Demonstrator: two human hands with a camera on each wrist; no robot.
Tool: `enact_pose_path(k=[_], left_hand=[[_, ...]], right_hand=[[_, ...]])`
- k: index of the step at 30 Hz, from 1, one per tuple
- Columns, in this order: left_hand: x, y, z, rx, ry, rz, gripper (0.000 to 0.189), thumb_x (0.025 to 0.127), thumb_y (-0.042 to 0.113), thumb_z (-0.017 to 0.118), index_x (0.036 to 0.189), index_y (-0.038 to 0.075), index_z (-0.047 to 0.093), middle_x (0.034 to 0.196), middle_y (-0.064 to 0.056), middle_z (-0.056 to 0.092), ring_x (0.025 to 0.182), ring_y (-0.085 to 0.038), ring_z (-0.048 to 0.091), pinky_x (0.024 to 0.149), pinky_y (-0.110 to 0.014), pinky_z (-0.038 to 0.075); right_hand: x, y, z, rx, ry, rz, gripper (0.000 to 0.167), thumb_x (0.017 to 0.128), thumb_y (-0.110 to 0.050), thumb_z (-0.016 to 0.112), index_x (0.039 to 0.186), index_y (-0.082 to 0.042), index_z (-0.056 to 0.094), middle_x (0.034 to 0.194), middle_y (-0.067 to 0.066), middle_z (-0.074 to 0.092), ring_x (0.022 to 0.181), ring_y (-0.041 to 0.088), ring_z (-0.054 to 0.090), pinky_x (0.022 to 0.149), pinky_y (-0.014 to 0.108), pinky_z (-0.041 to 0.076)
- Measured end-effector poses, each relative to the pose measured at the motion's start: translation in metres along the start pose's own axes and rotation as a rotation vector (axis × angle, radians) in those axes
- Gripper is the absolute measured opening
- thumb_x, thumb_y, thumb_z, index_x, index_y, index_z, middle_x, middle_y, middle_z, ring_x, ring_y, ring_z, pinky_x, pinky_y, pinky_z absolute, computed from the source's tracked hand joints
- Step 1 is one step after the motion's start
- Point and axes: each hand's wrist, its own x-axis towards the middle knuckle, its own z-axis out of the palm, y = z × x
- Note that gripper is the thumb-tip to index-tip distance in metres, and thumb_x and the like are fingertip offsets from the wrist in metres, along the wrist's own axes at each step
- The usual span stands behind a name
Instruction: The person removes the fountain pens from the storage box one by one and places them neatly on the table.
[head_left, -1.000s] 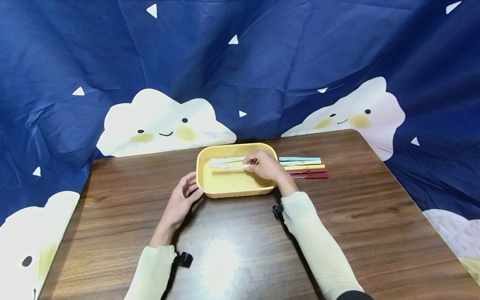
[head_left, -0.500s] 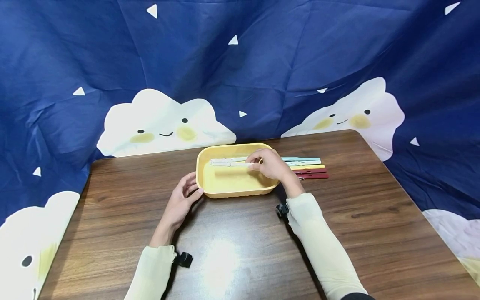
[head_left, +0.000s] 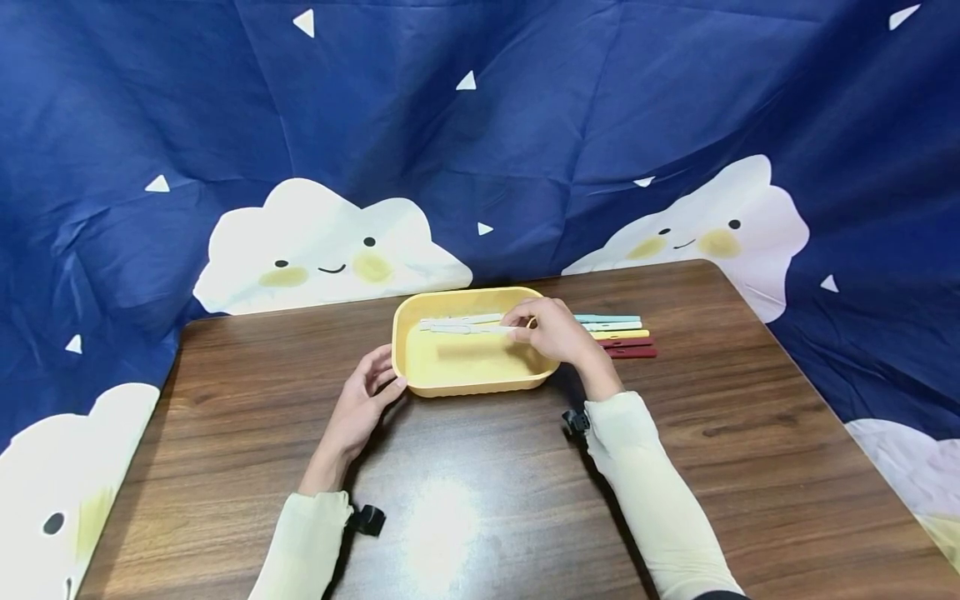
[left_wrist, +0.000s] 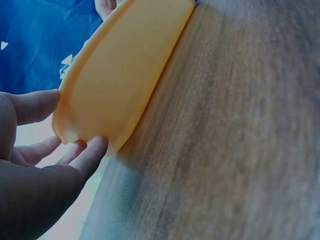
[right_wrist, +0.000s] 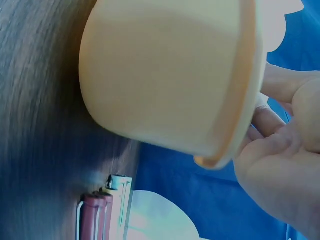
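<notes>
A yellow plastic box (head_left: 465, 389) stands on the wooden table. My right hand (head_left: 551, 329) is over its right end and pinches a white pen (head_left: 480, 330) between thumb and fingers. The pen points left and lies level above the box floor. Behind it, a second pale pen (head_left: 459, 320) lies inside along the far wall. At the left end, my left hand (head_left: 362, 400) touches the box with spread fingertips, its thumb at the near corner. In the right wrist view, the box's end wall (right_wrist: 165, 80) hides the held pen.
Right of the box, several pens lie side by side: a teal pen (head_left: 609, 318), a white one, a yellow pen (head_left: 622, 335) and dark red pens (head_left: 630, 352). A blue cloth (head_left: 525, 150) with clouds hangs behind the table's far edge.
My right hand has shifted to the right with the white pen, drawing it a little toward the box's right end. The left hand and the box have stayed put.
</notes>
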Motion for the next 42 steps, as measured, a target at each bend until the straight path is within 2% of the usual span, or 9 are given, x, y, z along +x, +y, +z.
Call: enact_pose_path(k=[15,28,35,42], left_hand=[[0.000,-0.002,-0.001,0.005,-0.002,-0.007,0.059,0.098,-0.001,0.063,0.152,0.002,0.039,0.144,-0.021,0.048,0.130,-0.034,0.049,0.094,-0.018,0.046],[0.001,-0.001,-0.002,0.008,-0.006,-0.003,0.058,0.098,-0.001,0.063,0.151,0.003,0.040,0.144,-0.019,0.049,0.129,-0.031,0.049,0.096,-0.019,0.046],[0.001,-0.001,-0.001,-0.007,-0.006,-0.001,0.059,0.097,-0.002,0.063,0.151,0.003,0.040,0.143,-0.019,0.049,0.129,-0.031,0.050,0.095,-0.020,0.047],[0.000,0.000,0.000,-0.008,0.000,-0.001,0.059,0.097,-0.003,0.063,0.151,0.003,0.040,0.144,-0.019,0.049,0.129,-0.031,0.049,0.094,-0.020,0.047]], right_hand=[[-0.011,0.008,-0.012,0.000,0.005,0.011,0.011,0.087,0.000,0.078,0.097,-0.002,0.077,0.096,0.009,0.073,0.088,0.024,0.064,0.082,0.046,0.052],[-0.024,0.017,-0.021,-0.007,0.032,0.006,0.010,0.086,0.001,0.078,0.095,-0.004,0.077,0.090,0.005,0.071,0.083,0.021,0.062,0.077,0.039,0.050],[-0.034,0.021,-0.030,-0.012,0.060,-0.010,0.010,0.086,0.001,0.078,0.095,-0.004,0.078,0.089,0.005,0.071,0.083,0.021,0.062,0.074,0.040,0.049],[-0.044,0.025,-0.040,-0.033,0.065,0.020,0.009,0.087,-0.002,0.079,0.094,-0.006,0.079,0.087,0.002,0.071,0.079,0.018,0.062,0.070,0.030,0.048]])
